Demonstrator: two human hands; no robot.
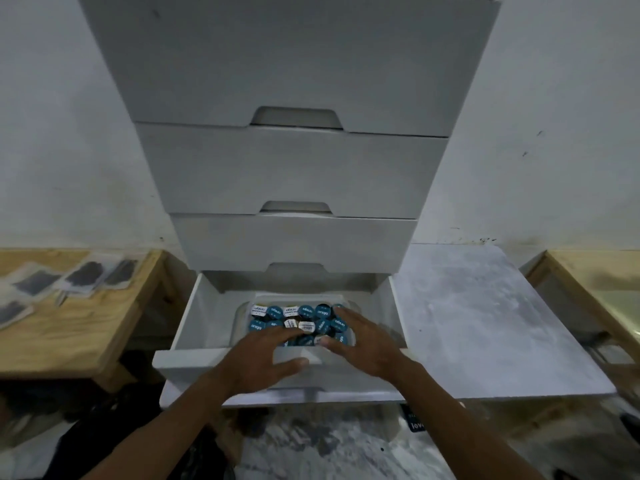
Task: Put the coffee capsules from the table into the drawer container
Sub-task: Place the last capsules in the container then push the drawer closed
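We find the coffee capsules (294, 322) packed in rows in the clear container (239, 317) inside the open bottom drawer (194, 317). Our left hand (258, 358) and right hand (356, 337) hover spread over them, holding nothing. We see none on either desk (86, 327), so we judge the task almost done.

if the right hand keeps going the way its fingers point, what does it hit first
Most likely the capsules in the container: the right hand points forward-left over them, fingertips already at the teal lids. Depth is unclear, so contact may already exist.
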